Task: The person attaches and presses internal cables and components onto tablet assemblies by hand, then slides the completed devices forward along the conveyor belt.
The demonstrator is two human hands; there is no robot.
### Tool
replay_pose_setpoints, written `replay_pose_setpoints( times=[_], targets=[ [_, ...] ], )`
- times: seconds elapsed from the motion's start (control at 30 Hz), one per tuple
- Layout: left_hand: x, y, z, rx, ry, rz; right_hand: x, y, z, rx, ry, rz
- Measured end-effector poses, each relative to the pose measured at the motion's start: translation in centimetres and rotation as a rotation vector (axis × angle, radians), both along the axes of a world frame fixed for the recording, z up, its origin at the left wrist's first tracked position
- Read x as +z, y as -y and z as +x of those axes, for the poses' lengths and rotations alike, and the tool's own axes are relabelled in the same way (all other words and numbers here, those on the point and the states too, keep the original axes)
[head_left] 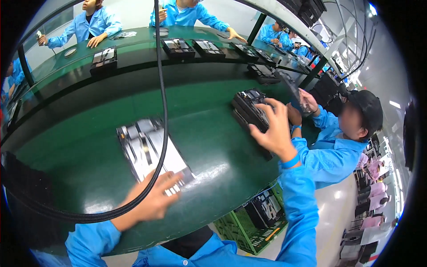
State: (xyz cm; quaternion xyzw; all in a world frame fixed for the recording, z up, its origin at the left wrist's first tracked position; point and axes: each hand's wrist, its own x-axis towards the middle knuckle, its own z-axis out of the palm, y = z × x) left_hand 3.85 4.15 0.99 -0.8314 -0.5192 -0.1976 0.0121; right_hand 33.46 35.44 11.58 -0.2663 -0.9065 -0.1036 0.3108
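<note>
In front of me on the green table lies a flat electronic unit [155, 144] with a dark frame and shiny silver panels, set at a slant. My left hand [151, 198], slightly blurred, is at its near edge with the fingers stretched out; whether they touch is unclear. A black braided cable [164, 111] hangs in front of the unit and that hand. Further right, my right hand [276, 129] reaches over a stack of similar black units [249, 104], thumb and fingers spread and nothing held between them.
Right of me, a co-worker [340, 149] in blue holds up a dark panel [293, 91]. Below the table edge stands a green crate [240, 231] with units inside. More units [178, 47] line the raised far shelf, where other people in blue work.
</note>
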Motion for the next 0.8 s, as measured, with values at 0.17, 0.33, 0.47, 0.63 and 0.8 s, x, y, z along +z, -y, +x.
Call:
replay_pose_setpoints(
  times=[0.17,0.33,0.47,0.63,0.8],
  targets=[
    [-0.5,-3.7,-10.8,0.325,0.008,0.216,0.0,-6.8,7.4,-0.138,0.185,-0.762],
    [-1.4,-5.2,-17.9,0.579,0.074,0.274,-0.6,-3.4,4.5,-0.233,0.299,-0.391],
    [-2.6,-5.1,-21.2,0.756,0.121,0.283,0.1,-3.8,4.6,-0.267,0.07,0.01],
    [-3.6,-4.6,-21.1,0.897,0.054,0.332,-2.2,-6.8,8.4,-0.352,0.094,-0.156],
    [-3.6,-3.3,-20.8,0.901,0.092,0.32,-1.3,-7.4,9.4,-0.528,0.023,-0.059]
  ],
)
